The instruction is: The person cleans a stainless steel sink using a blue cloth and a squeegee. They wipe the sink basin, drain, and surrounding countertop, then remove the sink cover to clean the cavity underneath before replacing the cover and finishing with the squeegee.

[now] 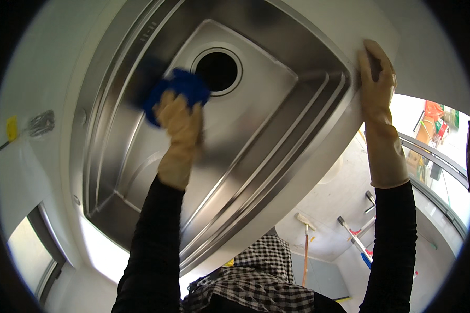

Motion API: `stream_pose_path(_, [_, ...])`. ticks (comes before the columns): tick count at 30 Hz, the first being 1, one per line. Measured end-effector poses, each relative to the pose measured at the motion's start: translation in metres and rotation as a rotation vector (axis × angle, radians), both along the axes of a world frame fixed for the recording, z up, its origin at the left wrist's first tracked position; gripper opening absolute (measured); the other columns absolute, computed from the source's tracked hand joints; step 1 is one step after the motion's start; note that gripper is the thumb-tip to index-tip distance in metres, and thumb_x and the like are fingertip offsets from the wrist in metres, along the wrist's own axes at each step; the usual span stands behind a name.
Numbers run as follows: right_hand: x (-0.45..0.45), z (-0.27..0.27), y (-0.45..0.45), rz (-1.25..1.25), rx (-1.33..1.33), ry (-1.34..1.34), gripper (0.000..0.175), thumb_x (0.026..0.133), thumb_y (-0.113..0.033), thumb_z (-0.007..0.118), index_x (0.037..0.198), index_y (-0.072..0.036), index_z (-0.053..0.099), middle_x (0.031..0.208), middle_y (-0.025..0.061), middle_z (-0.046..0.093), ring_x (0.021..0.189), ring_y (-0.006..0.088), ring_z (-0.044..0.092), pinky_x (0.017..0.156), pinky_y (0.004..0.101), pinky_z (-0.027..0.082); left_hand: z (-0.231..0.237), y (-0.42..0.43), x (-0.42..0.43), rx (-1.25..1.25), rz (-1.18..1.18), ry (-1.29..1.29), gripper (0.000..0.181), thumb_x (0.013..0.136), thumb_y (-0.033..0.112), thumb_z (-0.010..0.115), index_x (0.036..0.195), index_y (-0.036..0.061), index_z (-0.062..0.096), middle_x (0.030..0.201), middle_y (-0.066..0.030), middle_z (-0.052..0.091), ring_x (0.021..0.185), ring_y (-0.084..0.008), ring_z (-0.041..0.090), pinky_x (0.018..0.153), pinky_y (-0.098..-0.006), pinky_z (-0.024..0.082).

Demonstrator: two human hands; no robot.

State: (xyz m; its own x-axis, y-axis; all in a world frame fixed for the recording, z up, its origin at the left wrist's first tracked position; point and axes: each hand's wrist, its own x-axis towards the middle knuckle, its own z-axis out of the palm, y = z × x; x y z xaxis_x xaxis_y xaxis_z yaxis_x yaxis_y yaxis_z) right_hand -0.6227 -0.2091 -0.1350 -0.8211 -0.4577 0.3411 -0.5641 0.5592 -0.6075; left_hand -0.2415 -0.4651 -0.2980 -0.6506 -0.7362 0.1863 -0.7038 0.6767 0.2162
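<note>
My left hand [178,121], in a cream rubber glove, presses a bunched blue cloth [186,88] into a stainless steel sink [243,121]. The cloth lies on the basin floor beside the round drain hole [216,71] and looks slightly blurred. My right hand [377,80], gloved the same way, rests on the white countertop [342,111] just outside the sink's corner. Its thumb and fingers are apart, with nothing held between them. Stepped ledges [274,154] run along the near side of the basin.
A plastic-wrapped item [42,123] and a yellow tag [11,128] are at the left wall. Beyond the counter, a long-handled brush [306,225] and a folding ladder-like frame [356,238] stand on the floor. Metal window or door rails [434,154] cross at right.
</note>
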Motion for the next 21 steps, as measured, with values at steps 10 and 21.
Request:
stream_pose_path(10, [-0.008,-0.005,0.005,0.020,0.009,0.032,0.037,0.105,-0.031,0.078,0.133,-0.007,0.079,0.132,0.0160,0.079,0.124,0.0300,0.074,0.112,0.0401,0.055,0.094,0.010,0.009,0.729,0.227,0.727,0.052,0.090,0.007,0.076,0.140,-0.0051,0.069,0.115,-0.0120,0.075,0.094,-0.0185,0.065,0.086,-0.0331,0.057])
stream_pose_path(21, [-0.008,-0.002,0.003,0.024,0.036,0.021,0.039,0.108,-0.030,0.076,0.139,-0.007,0.077,0.138,0.0164,0.077,0.130,0.0286,0.072,0.115,0.0392,0.054,0.057,0.131,0.337,0.994,0.634,0.139,0.083,0.089,0.013,0.091,0.160,0.0017,0.050,0.144,-0.0170,0.067,0.132,-0.0266,0.064,0.117,-0.0422,0.050])
